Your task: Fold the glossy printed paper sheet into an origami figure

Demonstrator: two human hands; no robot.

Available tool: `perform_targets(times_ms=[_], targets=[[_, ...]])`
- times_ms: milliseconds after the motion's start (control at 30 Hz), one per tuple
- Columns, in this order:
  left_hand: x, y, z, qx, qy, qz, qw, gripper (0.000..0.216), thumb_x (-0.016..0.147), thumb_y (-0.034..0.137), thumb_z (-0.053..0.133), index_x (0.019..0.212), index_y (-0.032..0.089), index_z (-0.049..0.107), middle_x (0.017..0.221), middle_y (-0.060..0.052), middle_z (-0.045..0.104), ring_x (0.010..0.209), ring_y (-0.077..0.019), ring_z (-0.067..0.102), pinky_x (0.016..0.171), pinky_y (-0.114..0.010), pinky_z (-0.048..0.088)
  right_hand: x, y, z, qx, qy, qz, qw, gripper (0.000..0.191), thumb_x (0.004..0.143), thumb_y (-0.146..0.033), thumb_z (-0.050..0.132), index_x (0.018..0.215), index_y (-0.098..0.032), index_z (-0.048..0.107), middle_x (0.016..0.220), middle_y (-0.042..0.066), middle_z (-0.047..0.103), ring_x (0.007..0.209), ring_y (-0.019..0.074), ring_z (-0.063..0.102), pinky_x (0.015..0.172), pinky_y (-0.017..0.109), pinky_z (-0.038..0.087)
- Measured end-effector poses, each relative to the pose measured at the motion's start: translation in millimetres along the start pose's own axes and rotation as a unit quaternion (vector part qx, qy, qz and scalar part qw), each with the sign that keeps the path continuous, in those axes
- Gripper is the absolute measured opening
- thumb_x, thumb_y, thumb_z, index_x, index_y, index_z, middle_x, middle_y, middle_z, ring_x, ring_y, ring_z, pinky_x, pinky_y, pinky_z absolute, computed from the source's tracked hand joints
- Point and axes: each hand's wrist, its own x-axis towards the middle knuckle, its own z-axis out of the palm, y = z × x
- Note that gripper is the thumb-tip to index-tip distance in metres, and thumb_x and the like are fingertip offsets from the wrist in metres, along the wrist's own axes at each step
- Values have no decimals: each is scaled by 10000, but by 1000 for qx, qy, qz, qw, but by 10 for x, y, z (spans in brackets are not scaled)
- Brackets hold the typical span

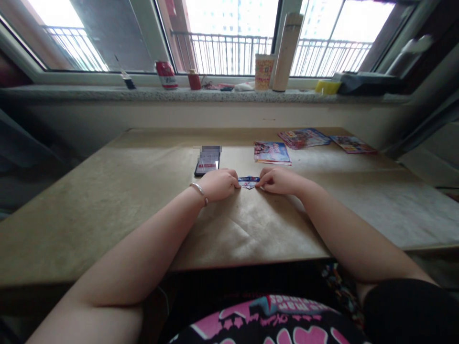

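Note:
A small folded piece of printed blue, white and red paper [248, 182] lies on the brown paper-covered table [107, 200]. My left hand [217, 184], with a thin bracelet at the wrist, is closed and pinches the paper's left end. At the right end my right hand [278, 180] pinches it too, fingers pressed together. Both hands rest on the table top.
A phone [207, 161] lies just behind my left hand. Colourful printed sheets [271, 152] lie behind my right hand, with more sheets [304, 138] and another [353, 144] further right. The windowsill holds a red can [166, 75], a cup [264, 71] and a tall flask [287, 46].

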Motion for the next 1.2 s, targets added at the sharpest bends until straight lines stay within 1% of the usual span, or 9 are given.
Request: perform_targets(times_ms=[133,267,367,433,567,733,833,1033,1200], targets=[[-17,43,0,3,5,12,1000,345,827,153,451,962,247,754,1063,-12,697,933,-151,644,913,-261,470,-4,57,35,43,7,13,999,296,752,-115,552,916,-221,774,933,44,666,795,141,613,769,247,475],[-13,161,48,52,42,-56,996,288,860,219,458,942,202,734,914,-57,707,834,-189,656,766,-284,497,2,121,97,87,37,38,995,281,745,-114,523,862,-191,766,885,42,661,753,131,596,717,241,466],[19,165,134,19,107,-89,990,385,875,234,482,1237,157,588,920,-66,699,826,-181,641,780,-281,494,13,152,130,109,73,70,989,273,738,-104,503,829,-179,749,807,25,671,728,131,584,700,243,455],[48,118,199,0,121,-73,990,459,873,251,519,1318,140,516,948,-74,681,861,-183,624,823,-291,490,25,154,149,111,109,95,983,263,767,-129,491,855,-167,735,775,23,669,677,125,562,659,242,445],[83,41,274,13,105,-33,994,309,903,276,517,1160,167,651,948,-92,634,896,-205,598,860,-333,484,59,117,197,58,164,100,980,255,825,-233,522,971,-145,713,861,55,658,650,120,533,661,258,442],[73,71,286,-27,133,-49,990,259,885,284,525,1050,160,681,1055,-106,598,965,-213,587,906,-351,483,94,64,251,-22,139,50,989,222,822,-275,575,955,-175,723,923,83,648,876,182,572,841,314,436],[68,73,303,-46,136,-43,989,330,889,327,525,1152,151,618,1167,-110,599,1087,-232,560,985,-379,447,97,50,263,-25,137,37,990,195,806,-272,595,931,-175,710,914,77,646,899,191,567,866,327,425],[77,51,292,-48,101,-19,994,437,916,350,511,1308,157,510,1143,-111,627,1077,-226,576,955,-352,454,87,13,302,86,147,56,984,171,773,-236,583,926,-174,629,880,33,654,807,154,572,755,276,439],[74,75,273,-67,120,-5,990,573,882,286,567,1418,213,377,1112,-86,631,1007,-209,614,896,-323,474,83,-74,302,172,151,73,971,223,800,-317,575,962,-165,590,879,29,654,795,146,580,725,259,435]])
